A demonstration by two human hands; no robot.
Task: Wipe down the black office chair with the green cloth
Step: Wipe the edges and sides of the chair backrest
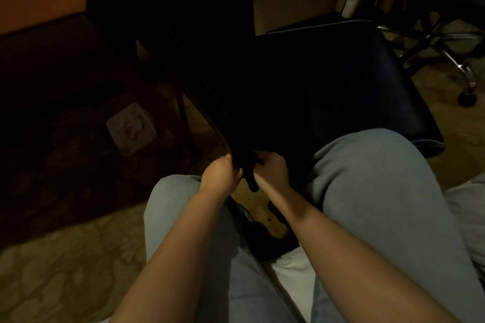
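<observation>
A person's left hand (221, 173) and right hand (270, 169) curl closed on the black office chair (341, 73) at its near edge. Gloom hides anything else they hold.

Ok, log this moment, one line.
left hand: grips dark cloth | right hand: grips it too | black office chair: cloth at near edge

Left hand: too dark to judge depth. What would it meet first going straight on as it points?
The left hand points away from the body, fingers curled at a dark edge of the black office chair, so probably that chair, at once; darkness hides details.
</observation>
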